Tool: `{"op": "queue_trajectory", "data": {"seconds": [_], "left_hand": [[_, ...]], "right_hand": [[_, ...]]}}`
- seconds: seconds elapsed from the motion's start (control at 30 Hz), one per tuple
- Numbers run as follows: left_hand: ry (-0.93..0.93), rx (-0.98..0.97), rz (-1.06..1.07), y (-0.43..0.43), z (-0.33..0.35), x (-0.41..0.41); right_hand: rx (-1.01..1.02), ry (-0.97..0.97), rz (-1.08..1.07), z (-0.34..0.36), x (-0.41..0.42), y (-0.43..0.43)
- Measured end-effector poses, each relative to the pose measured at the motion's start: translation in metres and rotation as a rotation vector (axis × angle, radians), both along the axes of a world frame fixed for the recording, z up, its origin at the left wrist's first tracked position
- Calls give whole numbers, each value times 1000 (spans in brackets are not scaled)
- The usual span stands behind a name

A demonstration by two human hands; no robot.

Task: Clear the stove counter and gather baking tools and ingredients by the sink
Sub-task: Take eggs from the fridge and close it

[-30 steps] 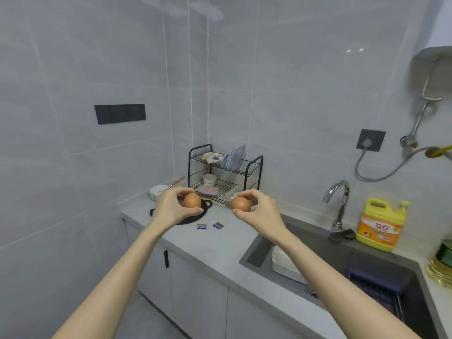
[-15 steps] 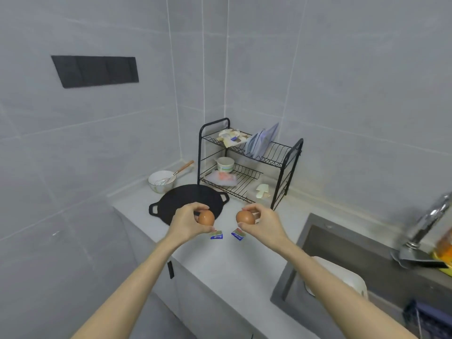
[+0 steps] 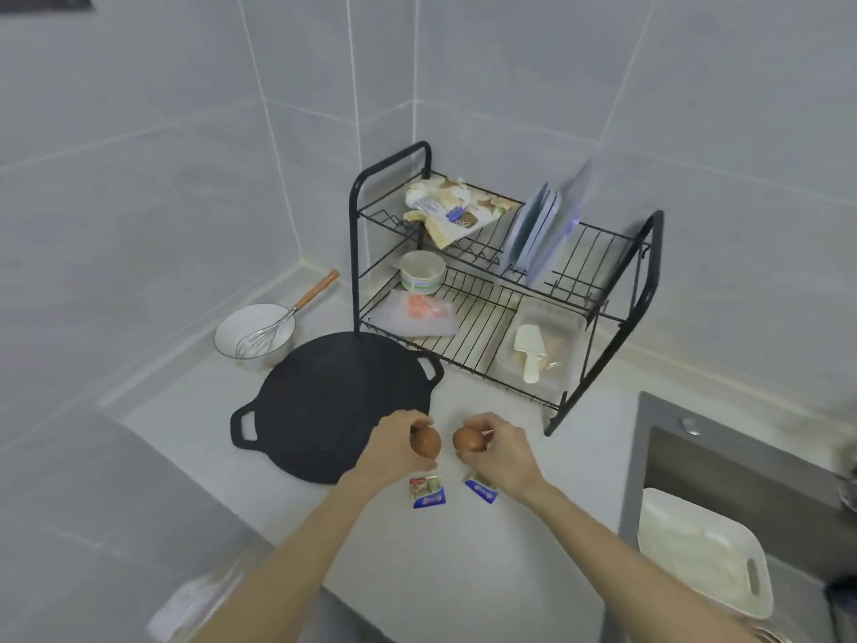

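Note:
My left hand [image 3: 392, 450] grips a brown egg [image 3: 425, 442] and my right hand [image 3: 501, 452] grips a second brown egg [image 3: 466, 439]. Both eggs hang close together just above the grey counter [image 3: 463, 563], right of a flat black pan [image 3: 331, 403]. Two small blue sachets lie on the counter under the hands, one [image 3: 427, 491] in full view and the other [image 3: 482, 488] partly hidden by my right wrist. A white bowl [image 3: 241, 329] with a wooden-handled whisk [image 3: 278, 329] stands behind the pan.
A black two-tier dish rack [image 3: 644, 290] stands in the corner with a packet, plates, a cup, a bag and a clear box with a scoop. The sink [image 3: 742, 494] at right holds a white tray [image 3: 705, 559]. Tiled walls close the left and back.
The view has tilted down and moved closer to the counter corner. Both hands have lowered with their eggs from in front of the rack to just above the counter by the sachets.

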State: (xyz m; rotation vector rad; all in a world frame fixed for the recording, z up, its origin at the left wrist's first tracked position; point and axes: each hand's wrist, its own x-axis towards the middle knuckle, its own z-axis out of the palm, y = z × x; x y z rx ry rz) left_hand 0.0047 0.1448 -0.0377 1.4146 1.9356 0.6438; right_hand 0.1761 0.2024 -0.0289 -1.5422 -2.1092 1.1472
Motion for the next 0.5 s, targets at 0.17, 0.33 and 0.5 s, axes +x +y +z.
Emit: {"op": "queue_trajectory", "data": {"seconds": [0.17,0.33,0.5], "left_hand": [[24,-23,-51,21,-27,-3],[41,-34,-75,31,-38,-5],[66,-46,-74,34,-45,-4]], "right_hand": [[-33,-50,5,-24,-10,17],[-26,-96,40,-38,-19,26],[-30,-118,63,-49,-22,30]]}}
